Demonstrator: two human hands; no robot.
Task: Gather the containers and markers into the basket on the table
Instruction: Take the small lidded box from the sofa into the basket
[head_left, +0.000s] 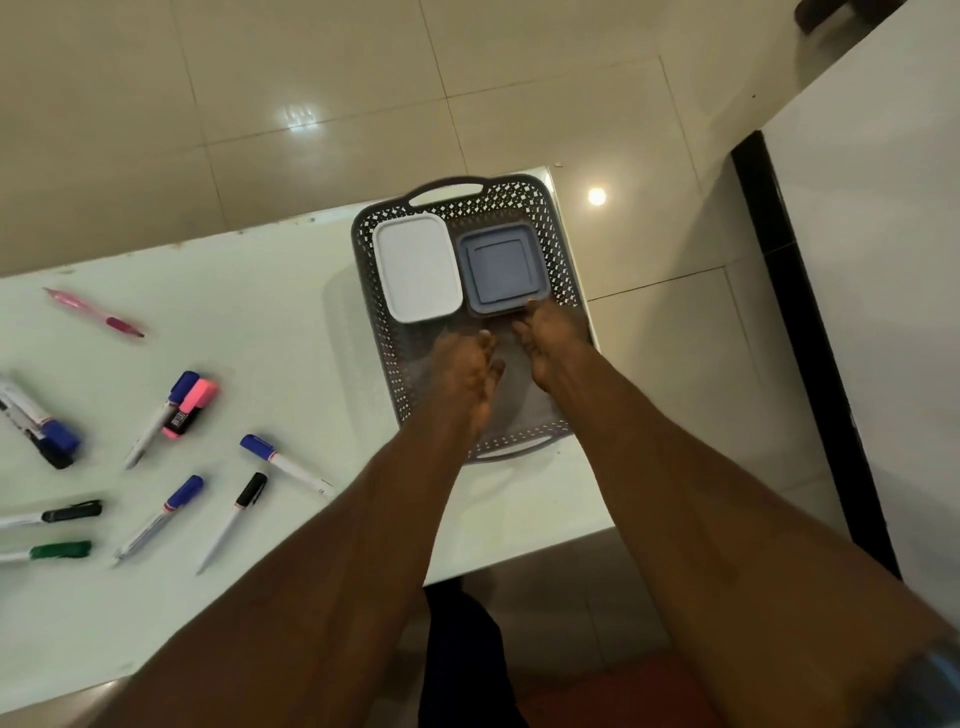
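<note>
A grey perforated basket stands at the right end of the white table. Inside it, at the far end, a white lidded container lies beside a blue-grey lidded container. My right hand hovers in the basket with fingertips touching the near edge of the blue-grey container. My left hand is over the basket's near half, fingers apart, holding nothing. Several markers lie on the table to the left, among them a blue-capped one, a black-capped one and a pink highlighter.
A pink pen lies far left. Green-capped and black-capped markers lie at the left edge. The table's right edge is just beyond the basket, with tiled floor beyond. A white wall with a dark strip rises at right.
</note>
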